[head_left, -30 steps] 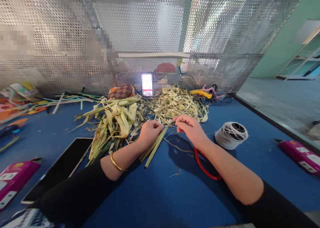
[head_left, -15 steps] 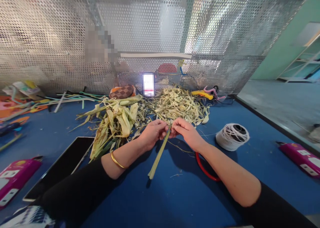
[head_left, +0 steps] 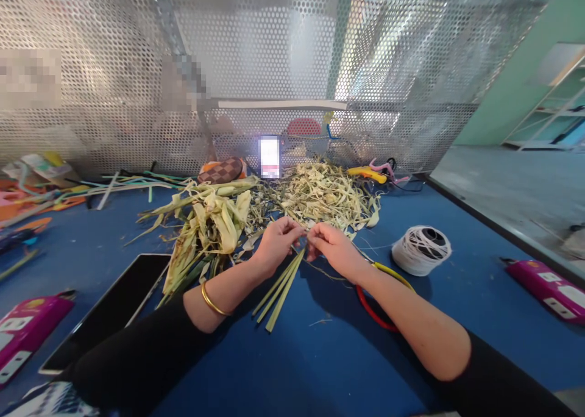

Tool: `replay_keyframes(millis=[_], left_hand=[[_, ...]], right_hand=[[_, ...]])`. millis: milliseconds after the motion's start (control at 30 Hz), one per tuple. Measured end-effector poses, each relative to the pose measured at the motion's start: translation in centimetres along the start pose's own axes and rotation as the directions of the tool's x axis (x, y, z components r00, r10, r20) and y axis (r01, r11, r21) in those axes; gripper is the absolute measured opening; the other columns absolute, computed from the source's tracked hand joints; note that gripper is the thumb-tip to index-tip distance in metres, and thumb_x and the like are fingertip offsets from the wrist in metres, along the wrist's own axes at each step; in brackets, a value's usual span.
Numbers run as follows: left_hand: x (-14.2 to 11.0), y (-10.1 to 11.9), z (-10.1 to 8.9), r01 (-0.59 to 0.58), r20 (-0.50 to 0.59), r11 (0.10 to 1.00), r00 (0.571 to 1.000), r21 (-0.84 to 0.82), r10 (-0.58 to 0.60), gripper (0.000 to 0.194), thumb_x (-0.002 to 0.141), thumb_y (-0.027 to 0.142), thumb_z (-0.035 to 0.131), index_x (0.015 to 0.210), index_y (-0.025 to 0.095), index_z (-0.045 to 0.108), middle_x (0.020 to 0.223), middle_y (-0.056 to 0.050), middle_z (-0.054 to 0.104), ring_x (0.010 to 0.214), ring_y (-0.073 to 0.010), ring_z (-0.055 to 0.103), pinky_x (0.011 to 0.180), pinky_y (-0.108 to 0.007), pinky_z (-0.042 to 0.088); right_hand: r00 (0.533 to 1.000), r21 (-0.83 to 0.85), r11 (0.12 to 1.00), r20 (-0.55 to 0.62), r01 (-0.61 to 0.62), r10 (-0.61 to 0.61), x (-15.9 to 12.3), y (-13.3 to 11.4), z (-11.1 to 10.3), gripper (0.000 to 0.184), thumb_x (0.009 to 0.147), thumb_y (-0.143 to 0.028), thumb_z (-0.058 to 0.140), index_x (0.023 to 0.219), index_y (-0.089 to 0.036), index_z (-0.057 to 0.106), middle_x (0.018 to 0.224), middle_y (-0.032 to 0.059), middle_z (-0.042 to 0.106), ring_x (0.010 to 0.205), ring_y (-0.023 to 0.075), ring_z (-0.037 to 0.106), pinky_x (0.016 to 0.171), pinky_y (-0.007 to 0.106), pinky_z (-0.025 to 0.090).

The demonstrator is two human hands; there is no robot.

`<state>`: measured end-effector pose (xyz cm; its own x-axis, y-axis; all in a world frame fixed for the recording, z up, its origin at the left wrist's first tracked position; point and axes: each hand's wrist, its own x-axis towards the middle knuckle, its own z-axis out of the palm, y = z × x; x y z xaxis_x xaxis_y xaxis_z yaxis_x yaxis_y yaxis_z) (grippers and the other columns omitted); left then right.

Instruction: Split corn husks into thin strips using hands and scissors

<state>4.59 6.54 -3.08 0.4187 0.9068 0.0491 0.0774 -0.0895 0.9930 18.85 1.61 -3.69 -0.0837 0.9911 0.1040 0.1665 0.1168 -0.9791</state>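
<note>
Several narrow green corn husk strips [head_left: 284,290] fan out below my fingers, with their lower ends spread toward me. My left hand [head_left: 278,244] is closed in a pinch at their upper ends. Just to the right, my right hand [head_left: 333,247] pinches the same gathered tips, and the fingertips of both hands almost touch. Fingers partly hide the tips, so I cannot make out whether thread is there. Behind the hands lies a pile of shredded husk [head_left: 326,191]. Larger corn husks [head_left: 223,219] lie to the left.
A spool of white thread [head_left: 421,250] stands right of my right forearm. Partly under that forearm are red and yellow loops [head_left: 372,313]. A dark tablet [head_left: 109,310] lies at left. Purple box-like devices [head_left: 546,288] flank the table, and a perforated metal screen [head_left: 274,51] rises behind.
The strips, stacked as one before, have spread into a fan. Both hands stay together at the tips with slight finger movement. More of the yellow loop shows beside my right forearm.
</note>
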Motion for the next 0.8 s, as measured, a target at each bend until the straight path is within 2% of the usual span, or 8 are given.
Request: replay_keyframes(millis=[100, 233, 367, 433, 533, 567, 667, 800], left_hand=[[0.0, 0.0, 0.0, -0.135, -0.041, 0.987, 0.990, 0.085, 0.138, 0.015, 0.074, 0.029, 0.059, 0.067, 0.017, 0.054, 0.058, 0.004, 0.052, 0.055, -0.0085, 0.047, 0.051, -0.020, 0.038], [0.0, 0.0, 0.0, -0.220, -0.054, 0.960, 0.971, 0.172, 0.232, 0.011, 0.074, 0.026, 0.059, 0.067, 0.017, 0.056, 0.065, 0.003, 0.056, 0.063, -0.0101, 0.052, 0.062, -0.022, 0.042], [-0.5, 0.6, 0.3, -0.059, -0.050, 0.993, 0.997, 0.107, 0.064, 0.017, 0.074, 0.033, 0.063, 0.075, 0.017, 0.055, 0.071, 0.001, 0.059, 0.065, -0.0111, 0.054, 0.058, -0.023, 0.043], [-0.9, 1.1, 0.6, 0.112, 0.072, 0.994, 0.991, 0.005, -0.112, 0.026, 0.073, 0.039, 0.066, 0.082, 0.017, 0.055, 0.075, -0.001, 0.060, 0.064, -0.0116, 0.057, 0.057, -0.024, 0.045], [-1.4, 1.6, 0.8, 0.330, 0.318, 0.929, 0.910, -0.165, -0.267, 0.029, 0.074, 0.040, 0.066, 0.085, 0.016, 0.056, 0.071, 0.001, 0.058, 0.053, -0.0077, 0.053, 0.054, -0.023, 0.046], [-1.4, 1.7, 0.8, 0.352, 0.338, 0.913, 0.901, -0.206, -0.271, 0.027, 0.074, 0.038, 0.067, 0.084, 0.016, 0.056, 0.068, 0.003, 0.056, 0.048, -0.0056, 0.049, 0.050, -0.021, 0.043], [-1.2, 2.0, 0.5, 0.310, 0.260, 0.917, 0.934, -0.250, -0.245, 0.025, 0.072, 0.035, 0.069, 0.073, 0.016, 0.054, 0.060, 0.005, 0.050, 0.041, -0.0019, 0.037, 0.038, -0.016, 0.028], [-0.9, 2.6, -0.2, 0.282, 0.197, 0.920, 0.952, -0.272, -0.234, 0.028, 0.066, 0.037, 0.072, 0.075, 0.014, 0.059, 0.058, 0.006, 0.045, 0.039, -0.0005, 0.028, 0.037, -0.017, 0.013]], right_hand=[[0.999, 0.081, 0.996, 0.025, -0.035, 0.033, 0.0, 0.0, 0.4, 0.007, 0.080, -0.020, 0.052, 0.087, -0.021, 0.053, 0.062, -0.0060, 0.057, 0.055, 0.0122, 0.061, 0.064, 0.030, 0.051], [0.998, 0.120, 0.992, 0.052, -0.034, 0.028, 0.0, 0.0, 0.3, 0.009, 0.078, -0.027, 0.058, 0.074, -0.019, 0.056, 0.062, -0.0043, 0.058, 0.054, 0.0115, 0.060, 0.062, 0.029, 0.050], [0.998, 0.124, 0.992, -0.060, 0.037, -0.030, 0.1, -0.5, -0.3, 0.014, 0.078, -0.031, 0.057, 0.071, -0.019, 0.059, 0.061, -0.0042, 0.058, 0.057, 0.0115, 0.058, 0.064, 0.028, 0.049], [0.987, 0.124, 0.989, -0.143, 0.086, -0.068, 0.1, -0.9, -0.7, 0.012, 0.077, -0.031, 0.058, 0.074, -0.019, 0.060, 0.062, -0.0039, 0.059, 0.058, 0.0120, 0.058, 0.064, 0.029, 0.049], [0.971, 0.107, 0.987, -0.217, 0.123, -0.097, 0.0, -1.6, -1.1, 0.012, 0.076, -0.031, 0.058, 0.075, -0.020, 0.061, 0.062, -0.0034, 0.059, 0.060, 0.0131, 0.058, 0.064, 0.029, 0.049], [0.969, 0.099, 0.987, -0.225, 0.129, -0.104, 0.0, -1.8, -1.2, 0.012, 0.077, -0.031, 0.058, 0.075, -0.020, 0.061, 0.062, -0.0031, 0.059, 0.061, 0.0135, 0.058, 0.064, 0.029, 0.049], [0.963, 0.096, 0.984, -0.242, 0.148, -0.121, -0.1, -2.2, -1.4, 0.013, 0.078, -0.033, 0.057, 0.077, -0.020, 0.060, 0.064, -0.0024, 0.060, 0.063, 0.0148, 0.061, 0.067, 0.030, 0.051], [0.951, 0.010, 0.978, -0.238, 0.206, -0.198, -0.3, -2.4, -1.3, 0.013, 0.081, -0.033, 0.056, 0.078, -0.020, 0.059, 0.066, -0.0013, 0.063, 0.066, 0.0168, 0.064, 0.071, 0.033, 0.051]])
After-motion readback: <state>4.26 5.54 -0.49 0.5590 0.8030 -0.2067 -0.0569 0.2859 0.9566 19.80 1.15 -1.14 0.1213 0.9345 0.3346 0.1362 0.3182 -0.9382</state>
